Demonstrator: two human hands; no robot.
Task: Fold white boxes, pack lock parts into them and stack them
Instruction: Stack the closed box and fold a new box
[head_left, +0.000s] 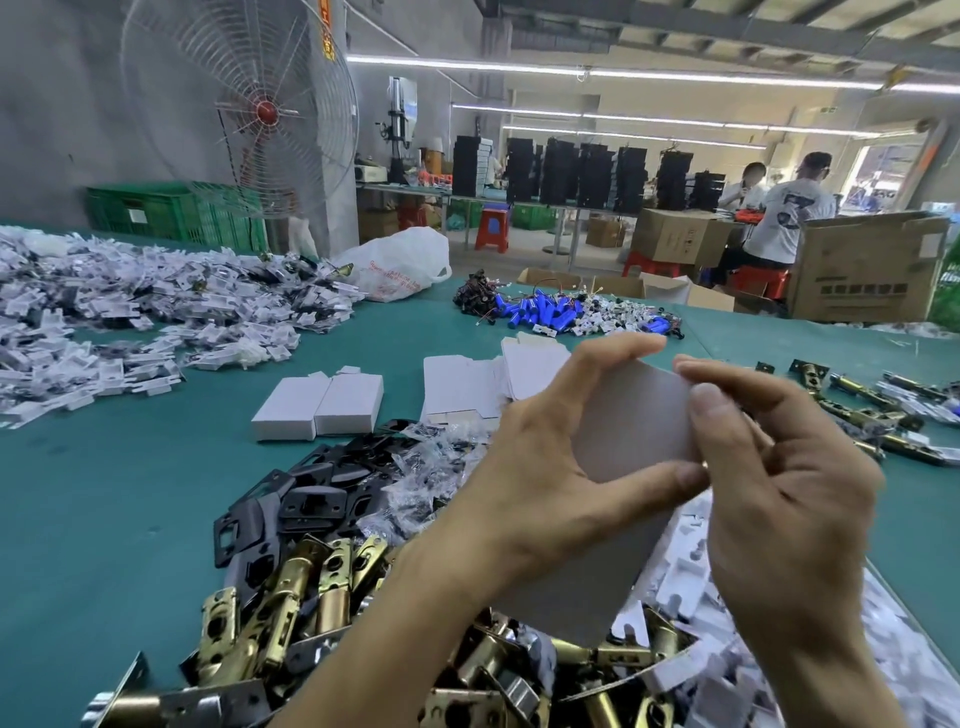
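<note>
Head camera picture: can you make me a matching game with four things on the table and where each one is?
Things
1. unfolded white box
2. folded white boxes
3. blue cylinders
4. brass latches

Places
A. far across the green table
B. held between the left hand and the right hand
C. heaped nearest the camera, under the arms
D. side by side, left of the hands

Pairs: 1-B, 2-D, 3-A, 4-C
</note>
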